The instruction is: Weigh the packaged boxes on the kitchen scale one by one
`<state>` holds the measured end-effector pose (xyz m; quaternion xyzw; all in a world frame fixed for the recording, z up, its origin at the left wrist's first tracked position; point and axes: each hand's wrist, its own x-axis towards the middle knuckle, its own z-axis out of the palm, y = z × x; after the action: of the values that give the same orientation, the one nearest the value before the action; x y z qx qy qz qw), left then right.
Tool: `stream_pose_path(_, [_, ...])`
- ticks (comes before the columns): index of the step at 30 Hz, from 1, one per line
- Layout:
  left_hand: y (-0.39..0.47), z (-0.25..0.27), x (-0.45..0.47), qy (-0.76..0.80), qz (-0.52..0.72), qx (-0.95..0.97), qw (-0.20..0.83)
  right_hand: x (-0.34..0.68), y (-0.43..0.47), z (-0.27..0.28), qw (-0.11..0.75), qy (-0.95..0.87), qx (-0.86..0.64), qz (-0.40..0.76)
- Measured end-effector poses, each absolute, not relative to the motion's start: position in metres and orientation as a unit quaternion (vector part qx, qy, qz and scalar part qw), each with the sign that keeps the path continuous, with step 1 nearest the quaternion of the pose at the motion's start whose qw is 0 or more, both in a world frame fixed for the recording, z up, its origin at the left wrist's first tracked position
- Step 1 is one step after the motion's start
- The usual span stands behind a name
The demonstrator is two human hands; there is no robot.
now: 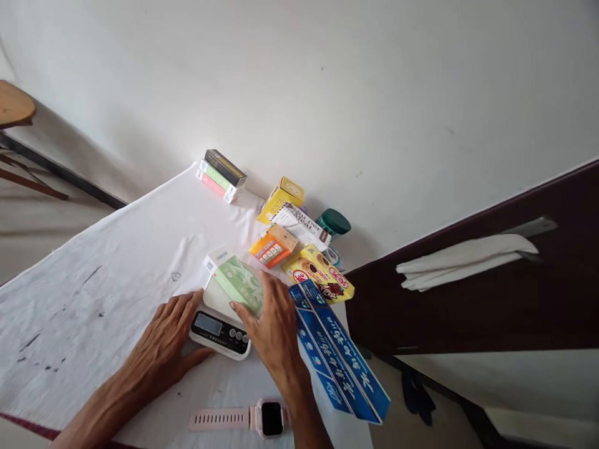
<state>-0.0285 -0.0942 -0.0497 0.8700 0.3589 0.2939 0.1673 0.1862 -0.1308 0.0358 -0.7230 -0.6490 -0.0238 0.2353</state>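
The right hand point(277, 318) grips a green box point(238, 282) over the white scale point(219, 342) — the left hand point(168, 333), thumb spread, rests beside it.

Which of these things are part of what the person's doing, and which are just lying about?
Apparently in use:
green box, in the right hand
scale, next to the left hand

Seemingly just lying about:
watch
towel
stool
orange box and blue boxes, though these might belong
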Motion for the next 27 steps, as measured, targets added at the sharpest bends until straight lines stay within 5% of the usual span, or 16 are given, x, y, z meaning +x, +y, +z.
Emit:
stream_pose_path(7, [-0.092, -0.052, -0.029, 0.367, 0.288, 0.869, 0.164, 0.184, -0.137, 0.025, 0.23, -0.648, -0.726, -0.024])
stream_pose_path(16, [-0.09, -0.055, -0.028, 0.378, 0.261, 0.873, 0.167, 0.252, -0.222, 0.081, 0.283, -0.512, -0.786, -0.199])
stream_pose_path(27, [-0.091, -0.056, -0.029, 0.38, 0.261, 0.872, 0.162, 0.302, -0.244, 0.051, 0.231, -0.489, -0.828, -0.148])
